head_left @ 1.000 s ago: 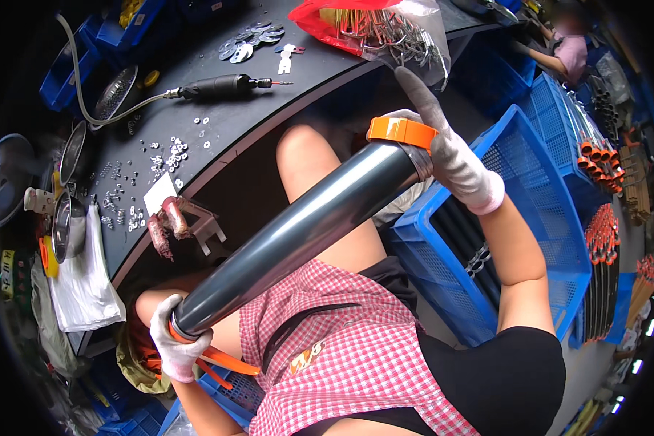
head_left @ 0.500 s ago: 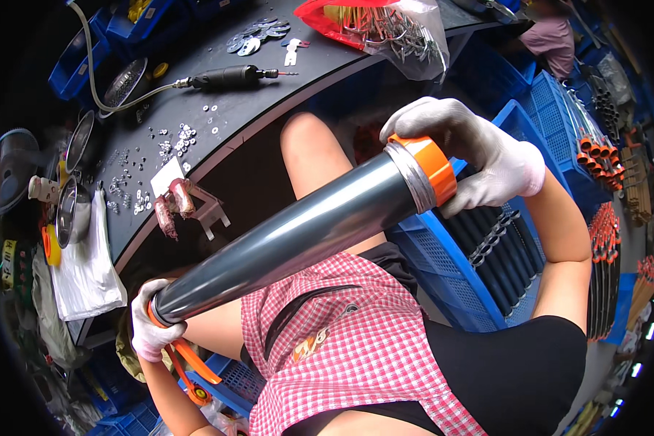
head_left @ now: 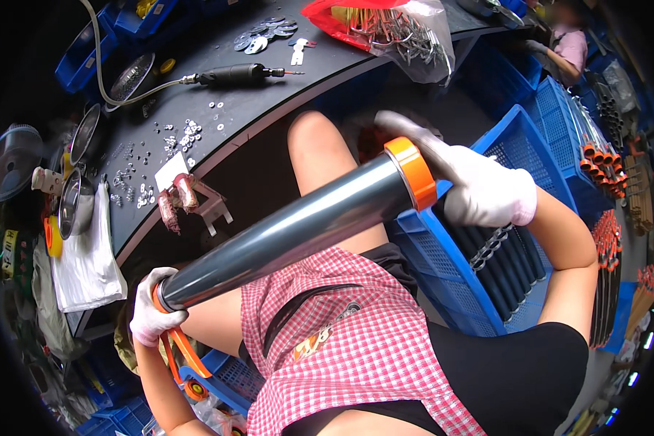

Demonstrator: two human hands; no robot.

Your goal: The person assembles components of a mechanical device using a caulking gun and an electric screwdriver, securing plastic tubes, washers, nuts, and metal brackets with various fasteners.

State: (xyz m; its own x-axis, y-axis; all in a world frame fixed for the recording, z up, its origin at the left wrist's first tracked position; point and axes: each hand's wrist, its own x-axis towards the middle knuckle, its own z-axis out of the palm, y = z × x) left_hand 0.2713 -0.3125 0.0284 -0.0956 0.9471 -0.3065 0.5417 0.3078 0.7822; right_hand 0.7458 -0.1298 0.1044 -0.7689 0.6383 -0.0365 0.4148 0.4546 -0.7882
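A caulking gun lies slantwise across my lap, with a long dark grey barrel point(head_left: 298, 225) and an orange ring cap point(head_left: 414, 174) on its upper right end. My left hand point(head_left: 155, 312), in a white glove, is closed around the lower left end, where an orange trigger handle point(head_left: 189, 354) hangs down. Beside the cap is my gloved right hand point(head_left: 479, 178), its fingers stretched out and slightly blurred; its thumb side is partly hidden behind the cap, so I cannot tell whether it touches.
A black worktable point(head_left: 261, 102) holds a power screwdriver point(head_left: 232, 75), scattered washers and nuts point(head_left: 185, 134), and a red bag point(head_left: 392, 33) of metal rods. To my right, a blue crate point(head_left: 458, 269) contains dark tubes. A person point(head_left: 568, 54) is at the far right.
The cap has gone further onto the barrel; the threads seen before are now covered. My right hand has loosened from around the cap and its fingers have straightened. The left keeps its hold.
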